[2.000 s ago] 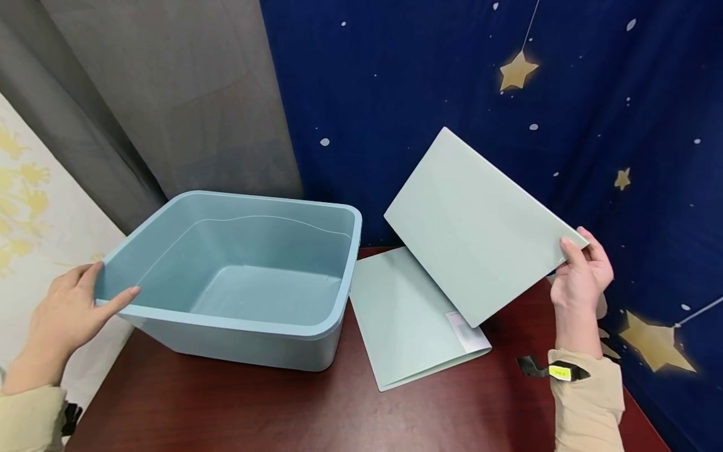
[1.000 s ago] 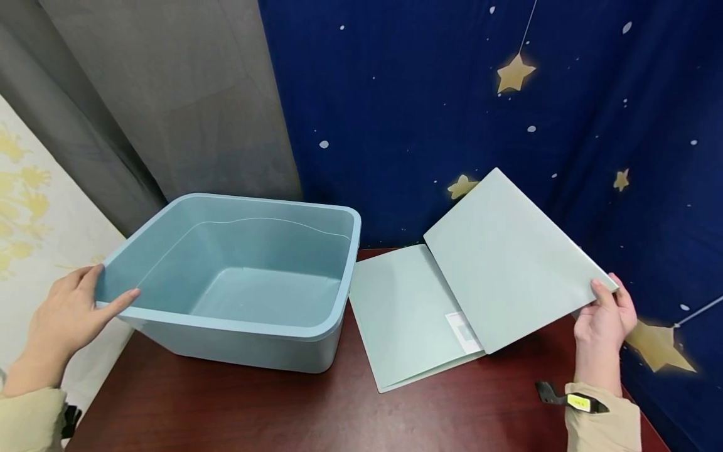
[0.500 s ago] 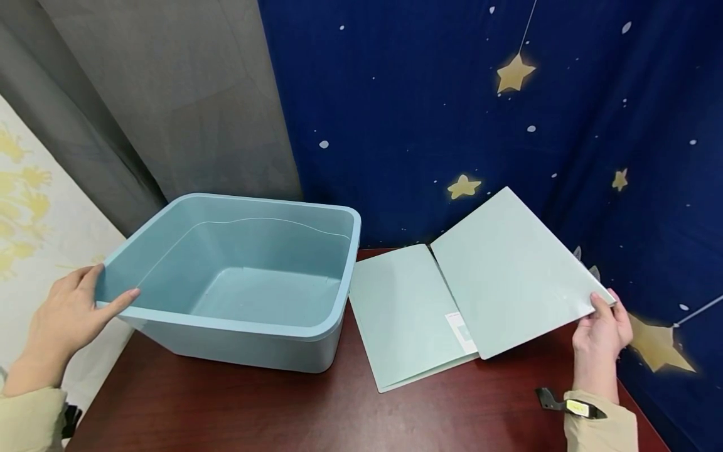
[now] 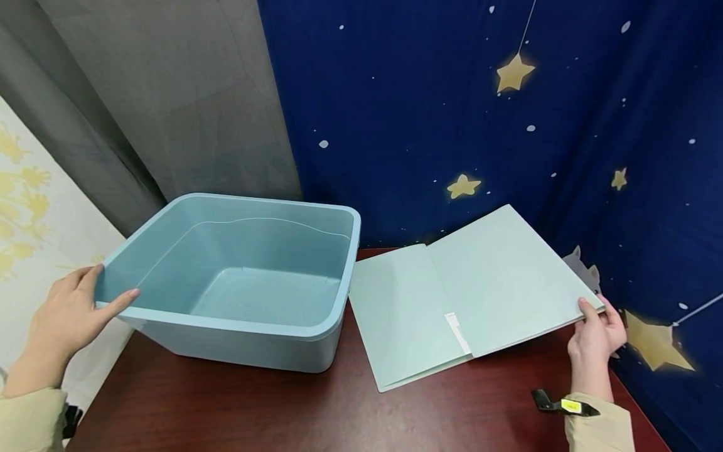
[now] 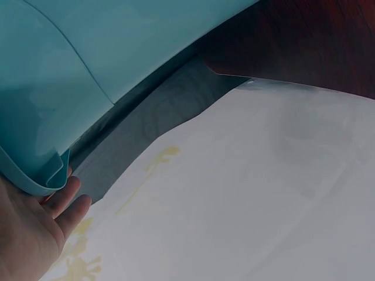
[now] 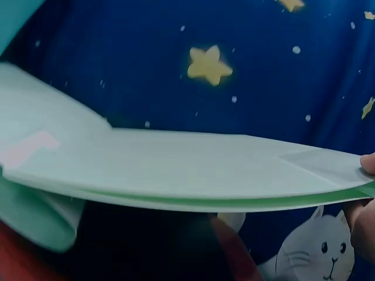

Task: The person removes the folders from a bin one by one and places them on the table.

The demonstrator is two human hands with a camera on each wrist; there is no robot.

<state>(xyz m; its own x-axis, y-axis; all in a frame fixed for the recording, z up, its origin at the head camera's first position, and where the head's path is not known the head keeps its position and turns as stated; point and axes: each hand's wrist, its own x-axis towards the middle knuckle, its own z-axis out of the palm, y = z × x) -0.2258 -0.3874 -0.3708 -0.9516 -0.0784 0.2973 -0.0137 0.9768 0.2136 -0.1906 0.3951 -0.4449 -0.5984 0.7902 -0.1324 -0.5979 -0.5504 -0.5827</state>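
My left hand grips the left corner of a large light-blue plastic tub, its thumb over the rim. In the left wrist view, the fingers lie outside the tub's corner. At the right of the head view, my right hand pinches the outer corner of a pale green folder, thumb on top and fingers beneath. This folder slopes up to the right, and its left edge overlaps a second pale green folder lying on the table. A white label is partly covered by the held folder.
The dark red table runs under everything. Behind it hang a grey curtain and a dark blue one with yellow stars. A white, yellow-patterned cloth is at the left.
The held folder has swung down and to the right, from raised high to a low slant, covering more of the label. The left hand and tub have stayed put.
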